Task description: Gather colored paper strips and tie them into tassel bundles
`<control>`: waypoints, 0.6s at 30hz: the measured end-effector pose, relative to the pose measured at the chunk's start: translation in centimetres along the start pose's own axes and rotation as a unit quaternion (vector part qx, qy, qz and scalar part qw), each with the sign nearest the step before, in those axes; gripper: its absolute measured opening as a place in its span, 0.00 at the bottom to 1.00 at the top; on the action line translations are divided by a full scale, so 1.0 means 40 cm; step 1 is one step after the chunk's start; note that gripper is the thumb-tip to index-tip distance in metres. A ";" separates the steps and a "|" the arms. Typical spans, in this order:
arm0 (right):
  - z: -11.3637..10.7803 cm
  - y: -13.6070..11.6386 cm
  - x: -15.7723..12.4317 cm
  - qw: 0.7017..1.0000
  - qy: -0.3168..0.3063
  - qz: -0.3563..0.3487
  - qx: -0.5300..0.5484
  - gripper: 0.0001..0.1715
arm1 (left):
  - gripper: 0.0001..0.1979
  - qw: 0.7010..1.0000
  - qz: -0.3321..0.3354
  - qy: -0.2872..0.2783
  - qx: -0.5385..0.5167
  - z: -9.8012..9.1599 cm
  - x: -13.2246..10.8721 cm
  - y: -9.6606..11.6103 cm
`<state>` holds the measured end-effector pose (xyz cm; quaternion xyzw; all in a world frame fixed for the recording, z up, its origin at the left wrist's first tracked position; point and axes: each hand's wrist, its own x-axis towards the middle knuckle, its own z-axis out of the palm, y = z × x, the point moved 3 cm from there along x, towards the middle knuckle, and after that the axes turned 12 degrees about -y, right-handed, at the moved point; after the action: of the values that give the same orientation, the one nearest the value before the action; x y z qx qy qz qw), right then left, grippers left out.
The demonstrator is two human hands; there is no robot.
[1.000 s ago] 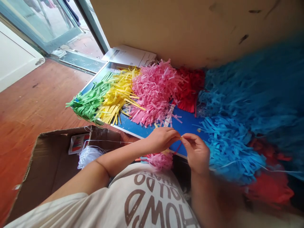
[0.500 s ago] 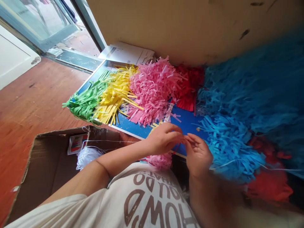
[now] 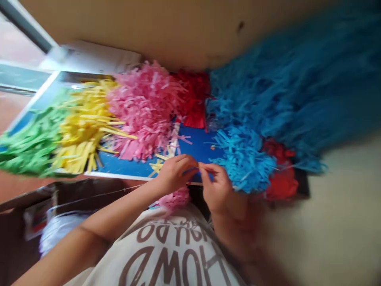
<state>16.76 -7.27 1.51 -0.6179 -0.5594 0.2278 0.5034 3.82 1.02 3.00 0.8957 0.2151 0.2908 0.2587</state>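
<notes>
My left hand point(image 3: 175, 172) and my right hand point(image 3: 216, 184) meet fingertip to fingertip over the table's front edge. Both are closed in a pinch; what lies between the fingers is too small to make out. A thin white string point(image 3: 101, 194) stretches from the lower left toward my left forearm, where I lose sight of it. Just below my left hand, a bunch of pink fringe point(image 3: 175, 198) hangs by my shirt. Cut yellow strips point(image 3: 155, 167) lie beside my left hand. Close to my right hand sits a pile of bright blue fringe point(image 3: 247, 163).
Along the blue table point(image 3: 195, 143) lie green fringe point(image 3: 32, 139), yellow fringe point(image 3: 85, 119), pink fringe point(image 3: 143, 107) and red fringe point(image 3: 193, 99). A large blue fringe heap point(image 3: 285, 87) fills the right. A cardboard box point(image 3: 18, 200) with a white string bundle point(image 3: 59, 230) stands lower left.
My view has swung to the right, so everything sits further left in the picture. Both hands stay pinched together at about the same place over the table edge.
</notes>
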 end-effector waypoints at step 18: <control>-0.831 0.353 0.280 0.835 0.217 0.307 -0.403 0.16 | 0.07 0.988 -0.060 -0.040 -0.138 -0.021 0.018 -0.005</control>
<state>54.39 -7.32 5.23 -0.9395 -0.2598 -0.0149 0.2228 3.79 1.84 3.78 0.8480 0.2152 0.2653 0.4051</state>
